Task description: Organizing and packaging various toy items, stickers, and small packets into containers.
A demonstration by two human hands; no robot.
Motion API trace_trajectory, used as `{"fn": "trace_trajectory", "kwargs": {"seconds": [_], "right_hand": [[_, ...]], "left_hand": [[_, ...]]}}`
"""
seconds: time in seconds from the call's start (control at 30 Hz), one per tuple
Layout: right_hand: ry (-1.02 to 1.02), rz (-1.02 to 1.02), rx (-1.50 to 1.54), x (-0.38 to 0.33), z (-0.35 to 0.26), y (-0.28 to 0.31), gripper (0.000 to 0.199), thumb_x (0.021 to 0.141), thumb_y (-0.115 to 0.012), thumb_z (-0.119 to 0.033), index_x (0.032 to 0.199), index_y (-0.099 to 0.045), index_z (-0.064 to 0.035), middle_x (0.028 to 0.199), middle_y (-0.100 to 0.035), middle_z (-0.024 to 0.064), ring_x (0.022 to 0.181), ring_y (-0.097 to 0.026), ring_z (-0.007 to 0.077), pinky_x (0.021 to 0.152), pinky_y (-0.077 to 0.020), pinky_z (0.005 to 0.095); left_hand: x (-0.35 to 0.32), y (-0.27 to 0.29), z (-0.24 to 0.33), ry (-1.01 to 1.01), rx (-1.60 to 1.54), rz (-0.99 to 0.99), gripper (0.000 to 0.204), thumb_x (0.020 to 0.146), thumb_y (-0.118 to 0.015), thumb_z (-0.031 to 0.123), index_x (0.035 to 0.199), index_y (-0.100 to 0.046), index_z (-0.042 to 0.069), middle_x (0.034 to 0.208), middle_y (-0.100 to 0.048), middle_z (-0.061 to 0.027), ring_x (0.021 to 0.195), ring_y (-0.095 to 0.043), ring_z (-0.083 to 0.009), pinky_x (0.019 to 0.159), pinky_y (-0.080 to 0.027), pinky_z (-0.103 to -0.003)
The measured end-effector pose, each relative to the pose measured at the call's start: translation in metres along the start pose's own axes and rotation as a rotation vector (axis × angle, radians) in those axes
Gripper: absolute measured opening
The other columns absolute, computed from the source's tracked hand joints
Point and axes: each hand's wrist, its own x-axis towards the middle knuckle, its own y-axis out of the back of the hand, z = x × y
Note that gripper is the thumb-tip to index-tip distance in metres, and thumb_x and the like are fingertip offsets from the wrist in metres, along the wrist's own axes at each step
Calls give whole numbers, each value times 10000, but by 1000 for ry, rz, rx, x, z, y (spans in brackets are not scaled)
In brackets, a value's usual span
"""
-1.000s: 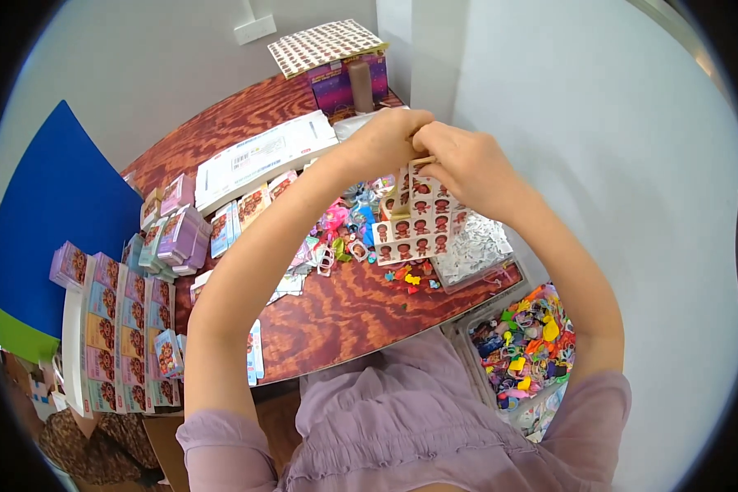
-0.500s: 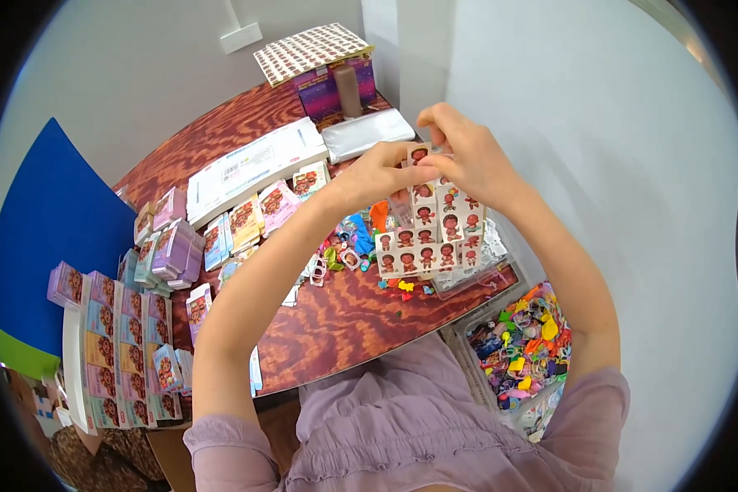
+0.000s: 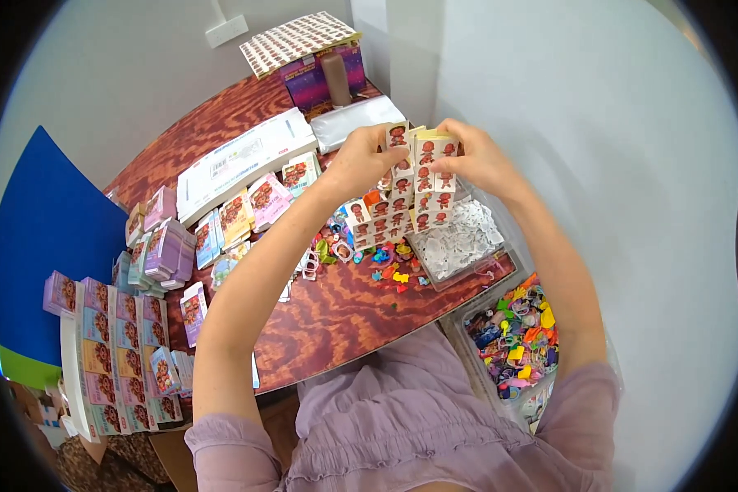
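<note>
My left hand (image 3: 362, 166) pinches the upper part of a white sticker sheet (image 3: 379, 223) printed with small cartoon figures; its lower part spreads to the left. My right hand (image 3: 477, 161) grips a narrower strip of figure stickers (image 3: 424, 197) by its right edge, with a yellowish layer showing at its top. Both pieces hang side by side above the table, a slim gap between them at the top. Whether they still join lower down I cannot tell. Below them lies a pile of small colourful trinkets (image 3: 334, 248), partly hidden by the sheet.
A clear tray (image 3: 459, 238) of white pieces sits at the table's right edge, above a bin of mixed colourful trinkets (image 3: 512, 340). Stacks of small printed boxes (image 3: 123, 353) stand at left. A white carton (image 3: 250, 164) and a purple box (image 3: 307, 88) are farther back.
My hands have moved apart, and the sticker sheet between them now shows as two pieces side by side. The tray of white pieces has come more into view.
</note>
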Motion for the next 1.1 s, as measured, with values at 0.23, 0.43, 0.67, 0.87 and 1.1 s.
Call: {"fn": "trace_trajectory", "kwargs": {"seconds": [0.23, 0.43, 0.67, 0.87, 1.1], "right_hand": [[-28, 70, 19, -10, 36, 2, 51, 848, -683, -53, 850, -637, -30, 723, -631, -10, 683, -598, 62, 619, -468, 223], [-74, 304, 261, -44, 75, 22, 35, 867, -666, -47, 900, -661, -36, 813, -682, 19, 741, -628, 72, 667, -485, 222], [-104, 410, 570, -86, 98, 34, 182, 920, -654, -85, 1090, -615, -31, 960, -710, 54, 821, -671, 108, 746, -541, 267], [-138, 459, 602, -114, 126, 42, 194, 929, -628, -61, 1118, -612, -18, 1003, -708, 60, 867, -670, 122, 787, -536, 281], [-185, 524, 636, -124, 143, 41, 237, 929, -636, -69, 1157, -597, -18, 1017, -708, 63, 892, -675, 132, 803, -550, 303]], "left_hand": [[7, 0, -23, 33, -32, 71, 188, 914, -616, 111, 1030, -681, -22, 807, -692, -48, 668, -595, -100, 616, -495, -291], [13, 27, -41, 121, -92, 214, 146, 899, -699, 156, 915, -672, 14, 750, -657, -18, 596, -519, -53, 517, -395, -221], [19, 47, -83, 210, -257, 352, 135, 905, -700, 155, 918, -669, 25, 751, -657, -17, 582, -550, -69, 525, -417, -207], [18, 52, -90, 207, -339, 392, 144, 910, -695, 166, 909, -658, 27, 754, -652, -20, 592, -552, -72, 559, -437, -212], [21, 69, -95, 188, -389, 471, 127, 903, -689, 141, 908, -653, 19, 763, -658, -28, 587, -548, -69, 537, -443, -227]]}}
